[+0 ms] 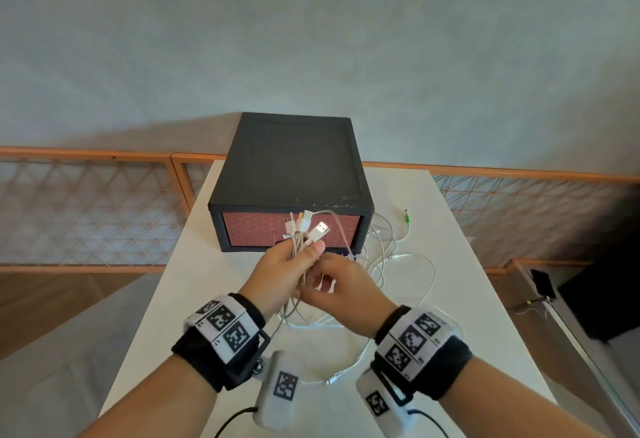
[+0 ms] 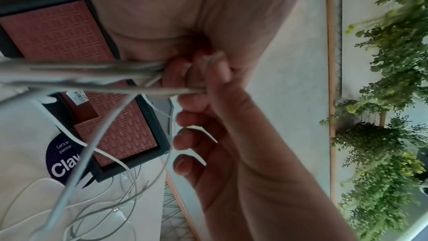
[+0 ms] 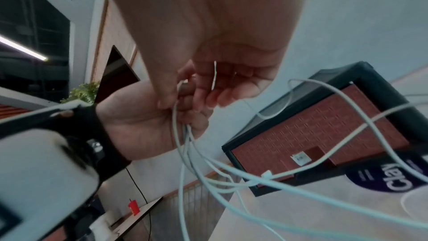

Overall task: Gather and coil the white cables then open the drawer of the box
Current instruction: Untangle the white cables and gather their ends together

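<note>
My left hand (image 1: 304,252) grips a bundle of white cables (image 1: 301,243) above the table, in front of the box. Their plug ends (image 1: 320,230) stick up past the thumb. My right hand (image 1: 322,282) sits just below and right of it, fingers curled round the strands that hang from the bundle (image 3: 185,135). The rest of the cables trail in loose loops (image 1: 398,264) over the table to the right. The black box (image 1: 294,160) stands behind my hands, its red patterned drawer (image 1: 252,233) (image 3: 312,135) shut.
The white table (image 1: 467,316) is narrow, with an orange mesh railing (image 1: 86,212) beyond both sides. A green-tipped plug (image 1: 408,218) lies right of the box. A purple round sticker (image 2: 62,162) sits before the drawer. A phone (image 1: 543,285) rests lower right, off the table.
</note>
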`<state>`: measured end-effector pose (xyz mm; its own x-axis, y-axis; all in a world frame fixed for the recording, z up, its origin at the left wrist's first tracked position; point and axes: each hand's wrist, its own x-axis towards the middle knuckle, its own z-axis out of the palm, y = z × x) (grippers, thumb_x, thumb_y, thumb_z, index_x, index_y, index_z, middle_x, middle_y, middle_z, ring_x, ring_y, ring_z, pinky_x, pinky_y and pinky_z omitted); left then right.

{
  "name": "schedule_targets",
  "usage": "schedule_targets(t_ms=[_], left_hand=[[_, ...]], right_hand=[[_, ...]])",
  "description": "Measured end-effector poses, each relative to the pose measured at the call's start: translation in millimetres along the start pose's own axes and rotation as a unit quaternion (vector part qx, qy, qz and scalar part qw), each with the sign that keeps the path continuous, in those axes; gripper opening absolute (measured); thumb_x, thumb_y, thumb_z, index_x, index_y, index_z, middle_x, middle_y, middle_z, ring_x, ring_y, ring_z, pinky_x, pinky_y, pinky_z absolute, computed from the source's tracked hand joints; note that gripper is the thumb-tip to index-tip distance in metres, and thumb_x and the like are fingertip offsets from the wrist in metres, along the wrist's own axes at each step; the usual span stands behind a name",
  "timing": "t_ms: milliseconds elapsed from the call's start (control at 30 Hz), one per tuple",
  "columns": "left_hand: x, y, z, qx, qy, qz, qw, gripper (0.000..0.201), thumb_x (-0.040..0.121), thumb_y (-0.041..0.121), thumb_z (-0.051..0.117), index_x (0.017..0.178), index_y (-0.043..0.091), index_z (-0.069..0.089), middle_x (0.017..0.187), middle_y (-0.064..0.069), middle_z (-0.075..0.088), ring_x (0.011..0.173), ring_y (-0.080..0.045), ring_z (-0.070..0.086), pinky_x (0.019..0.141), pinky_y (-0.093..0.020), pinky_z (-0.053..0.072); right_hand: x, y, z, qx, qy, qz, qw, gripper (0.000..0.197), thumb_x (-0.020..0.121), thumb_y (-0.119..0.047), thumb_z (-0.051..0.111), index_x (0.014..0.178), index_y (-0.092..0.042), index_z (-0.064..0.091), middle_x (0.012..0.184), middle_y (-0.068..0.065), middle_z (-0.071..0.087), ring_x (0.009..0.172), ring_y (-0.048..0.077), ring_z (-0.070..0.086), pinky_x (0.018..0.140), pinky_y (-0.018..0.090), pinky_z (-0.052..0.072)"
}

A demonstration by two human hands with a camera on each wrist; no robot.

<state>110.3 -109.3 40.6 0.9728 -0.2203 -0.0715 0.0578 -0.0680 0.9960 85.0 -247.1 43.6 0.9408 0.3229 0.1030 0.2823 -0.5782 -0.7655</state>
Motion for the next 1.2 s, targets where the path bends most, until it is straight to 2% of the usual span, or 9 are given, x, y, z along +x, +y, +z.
schedule_targets(t_ms=[67,167,267,367,567,767,967,1133,1200], left_hand=[[1,-3,-1,-0.006,0.029,-0.005,1.000,0.030,0.089,0.036,0.060,0.072,0.011,0.057,0.058,0.001,0.052,0.057,-0.016,0.053,0.059,-0.033,0.044],[3,-7,-6,0.006,0.043,-0.012,0.999,0.028,0.089,0.039,0.059,0.071,0.018,0.053,0.059,0.002,0.048,0.058,-0.018,0.049,0.059,-0.035,0.043],[5,-5,-12,0.032,0.062,-0.005,0.998,0.026,0.091,0.038,0.055,0.073,0.019,0.051,0.062,0.002,0.047,0.057,-0.015,0.043,0.057,-0.033,0.038],[9,-4,-28,0.047,0.097,-0.003,0.994,0.024,0.093,0.036,0.053,0.076,0.019,0.052,0.061,0.004,0.044,0.056,-0.015,0.038,0.055,-0.031,0.034],[14,-8,-53,0.059,0.123,-0.015,0.990,0.027,0.094,0.036,0.052,0.075,0.017,0.048,0.060,0.002,0.039,0.054,-0.014,0.034,0.055,-0.030,0.033],[15,-16,-45,0.078,0.136,-0.071,0.985,0.035,0.089,0.050,0.053,0.083,0.015,0.053,0.066,0.000,0.040,0.056,-0.017,0.035,0.055,-0.030,0.034],[8,-22,-53,0.198,0.061,-0.179,0.962,0.055,0.081,0.069,0.047,0.075,0.014,0.050,0.059,-0.002,0.032,0.048,-0.016,0.028,0.048,-0.027,0.025],[0,-29,-55,0.308,0.011,-0.191,0.932,0.065,0.085,0.059,0.052,0.104,-0.002,0.062,0.053,0.002,0.034,0.046,-0.012,0.031,0.045,-0.029,0.024],[-2,-31,-55,0.321,-0.003,-0.186,0.929,0.061,0.085,0.057,0.054,0.100,-0.002,0.064,0.051,0.003,0.035,0.046,-0.013,0.034,0.046,-0.028,0.025]], right_hand=[[2,2,5,0.012,0.026,0.015,0.999,0.022,0.080,-0.027,0.069,0.064,-0.037,0.057,0.079,-0.005,0.059,0.066,0.012,0.052,0.071,0.034,0.048],[3,-1,5,0.036,-0.013,0.040,0.998,0.015,0.088,-0.022,0.059,0.075,-0.024,0.066,0.084,0.005,0.065,0.073,0.020,0.058,0.076,0.037,0.048],[2,0,-4,0.118,-0.076,0.072,0.987,0.022,0.095,-0.023,0.048,0.076,-0.018,0.058,0.078,0.001,0.067,0.075,0.013,0.060,0.075,0.029,0.050],[-5,10,-23,0.162,-0.069,0.086,0.981,0.028,0.097,-0.021,0.045,0.070,-0.018,0.051,0.063,-0.003,0.057,0.063,0.013,0.056,0.067,0.019,0.046],[-20,56,-69,0.066,0.020,0.167,0.983,0.025,0.096,-0.018,0.045,0.077,-0.018,0.061,0.060,-0.003,0.043,0.059,0.014,0.043,0.060,0.025,0.040],[-21,75,-80,0.101,0.139,0.194,0.966,0.012,0.090,-0.015,0.055,0.078,-0.014,0.055,0.056,-0.003,0.055,0.053,0.012,0.046,0.053,0.025,0.042],[-16,72,-91,0.035,0.256,0.190,0.947,0.016,0.085,-0.019,0.066,0.081,-0.005,0.060,0.076,0.001,0.060,0.064,0.018,0.059,0.042,0.005,0.038],[-11,75,-99,0.109,0.326,0.193,0.919,0.004,0.088,-0.008,0.059,0.087,-0.010,0.056,0.091,0.011,0.069,0.066,0.019,0.064,0.060,0.014,0.053],[-11,76,-100,0.127,0.340,0.192,0.912,0.008,0.087,-0.011,0.062,0.085,-0.015,0.055,0.093,0.011,0.069,0.064,0.016,0.064,0.071,0.026,0.057]])
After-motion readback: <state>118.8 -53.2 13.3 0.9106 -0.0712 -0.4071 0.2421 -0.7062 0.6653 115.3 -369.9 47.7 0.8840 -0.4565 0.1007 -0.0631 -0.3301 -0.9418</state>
